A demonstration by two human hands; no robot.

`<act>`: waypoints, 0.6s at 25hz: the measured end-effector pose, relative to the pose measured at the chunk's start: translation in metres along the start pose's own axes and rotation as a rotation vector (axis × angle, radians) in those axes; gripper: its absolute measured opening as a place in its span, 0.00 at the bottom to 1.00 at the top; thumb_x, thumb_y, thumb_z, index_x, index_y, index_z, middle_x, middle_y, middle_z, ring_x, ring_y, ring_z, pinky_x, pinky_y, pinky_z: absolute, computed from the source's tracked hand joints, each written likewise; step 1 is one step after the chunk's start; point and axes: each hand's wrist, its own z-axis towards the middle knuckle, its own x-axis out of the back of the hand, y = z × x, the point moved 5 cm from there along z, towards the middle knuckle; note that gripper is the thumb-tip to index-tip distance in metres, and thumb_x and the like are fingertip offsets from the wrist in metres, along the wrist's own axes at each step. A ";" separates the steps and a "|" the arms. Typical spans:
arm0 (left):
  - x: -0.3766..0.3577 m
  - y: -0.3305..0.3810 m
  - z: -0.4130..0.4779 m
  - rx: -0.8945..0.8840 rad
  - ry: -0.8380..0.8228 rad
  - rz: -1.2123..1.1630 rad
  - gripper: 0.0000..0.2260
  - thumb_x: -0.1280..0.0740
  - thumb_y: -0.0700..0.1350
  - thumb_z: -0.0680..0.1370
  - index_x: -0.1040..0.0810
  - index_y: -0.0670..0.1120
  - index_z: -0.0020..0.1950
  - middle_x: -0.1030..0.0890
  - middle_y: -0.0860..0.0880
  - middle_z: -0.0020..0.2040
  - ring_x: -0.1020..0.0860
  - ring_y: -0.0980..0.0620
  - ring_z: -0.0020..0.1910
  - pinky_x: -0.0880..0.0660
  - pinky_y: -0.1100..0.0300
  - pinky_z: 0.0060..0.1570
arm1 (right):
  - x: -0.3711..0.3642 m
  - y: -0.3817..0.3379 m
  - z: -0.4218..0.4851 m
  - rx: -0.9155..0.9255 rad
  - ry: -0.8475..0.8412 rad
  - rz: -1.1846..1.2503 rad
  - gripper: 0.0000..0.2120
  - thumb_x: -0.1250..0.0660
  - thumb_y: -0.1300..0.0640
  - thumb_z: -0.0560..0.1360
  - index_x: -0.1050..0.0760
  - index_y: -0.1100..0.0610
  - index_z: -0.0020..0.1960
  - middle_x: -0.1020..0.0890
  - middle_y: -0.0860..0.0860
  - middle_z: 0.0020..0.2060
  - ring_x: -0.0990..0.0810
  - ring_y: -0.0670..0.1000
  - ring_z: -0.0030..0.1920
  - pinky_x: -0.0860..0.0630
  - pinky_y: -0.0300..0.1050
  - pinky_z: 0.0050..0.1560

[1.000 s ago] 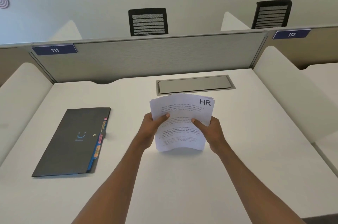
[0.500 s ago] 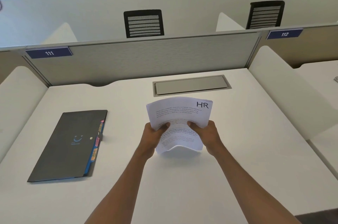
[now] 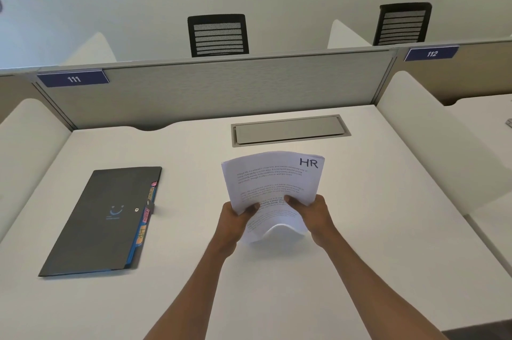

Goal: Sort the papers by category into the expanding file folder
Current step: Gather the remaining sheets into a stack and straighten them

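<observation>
Both my hands, left (image 3: 234,216) and right (image 3: 314,212), stay clamped on the papers (image 3: 273,187), now raised and bowing mid-desk, HR sheet readable; folder (image 3: 102,219) lies closed, left, so sorting hasn't begun.

We see a thin white paper stack (image 3: 273,181), matt and printed, buckling softly at its lower edge. The smooth white tabletop (image 3: 360,228) shows a faint satin sheen. The dark grey expanding file folder (image 3: 105,217) looks like matt plastic, with a small shiny metal snap (image 3: 136,210). The recessed grey lid (image 3: 289,131) looks like brushed metal; the grey divider panel (image 3: 221,90) looks like woven cloth.
</observation>
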 end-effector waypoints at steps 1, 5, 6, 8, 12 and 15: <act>0.000 -0.003 0.000 0.003 -0.006 -0.001 0.08 0.25 0.43 0.80 0.14 0.48 0.60 0.12 0.46 0.57 0.15 0.41 0.58 0.17 0.40 0.58 | 0.000 0.002 -0.001 -0.002 0.002 0.000 0.14 0.22 0.56 0.73 0.16 0.55 0.58 0.12 0.51 0.51 0.14 0.54 0.53 0.16 0.50 0.52; 0.001 -0.016 -0.004 0.028 -0.010 0.027 0.10 0.26 0.41 0.80 0.14 0.50 0.60 0.12 0.50 0.57 0.15 0.45 0.58 0.17 0.47 0.60 | 0.002 0.011 -0.005 0.001 -0.009 -0.020 0.13 0.23 0.59 0.74 0.17 0.56 0.58 0.12 0.50 0.50 0.14 0.51 0.52 0.19 0.38 0.45; 0.002 -0.019 -0.005 0.025 -0.009 0.031 0.10 0.26 0.41 0.80 0.15 0.51 0.60 0.12 0.50 0.57 0.15 0.46 0.58 0.17 0.49 0.59 | 0.003 0.013 -0.006 -0.001 -0.010 -0.020 0.13 0.23 0.59 0.74 0.17 0.56 0.58 0.12 0.50 0.50 0.14 0.50 0.51 0.19 0.37 0.44; 0.003 -0.027 -0.006 0.043 -0.010 0.056 0.11 0.26 0.40 0.80 0.15 0.53 0.60 0.12 0.53 0.57 0.14 0.51 0.57 0.17 0.54 0.57 | 0.003 0.019 -0.008 -0.023 -0.025 -0.036 0.12 0.23 0.59 0.75 0.16 0.56 0.58 0.12 0.49 0.50 0.14 0.49 0.51 0.19 0.35 0.44; 0.012 -0.040 -0.008 0.106 0.002 0.142 0.09 0.26 0.44 0.80 0.15 0.56 0.57 0.12 0.57 0.55 0.14 0.53 0.57 0.19 0.62 0.52 | 0.006 0.029 -0.009 -0.073 -0.061 -0.092 0.13 0.23 0.56 0.74 0.16 0.55 0.58 0.12 0.47 0.51 0.14 0.47 0.52 0.19 0.35 0.46; 0.024 -0.048 -0.011 0.176 0.000 0.093 0.09 0.27 0.42 0.81 0.15 0.48 0.62 0.11 0.52 0.54 0.12 0.51 0.52 0.18 0.60 0.46 | 0.006 0.028 -0.002 -0.102 -0.079 -0.074 0.15 0.23 0.57 0.74 0.17 0.59 0.59 0.12 0.51 0.52 0.12 0.53 0.52 0.17 0.48 0.53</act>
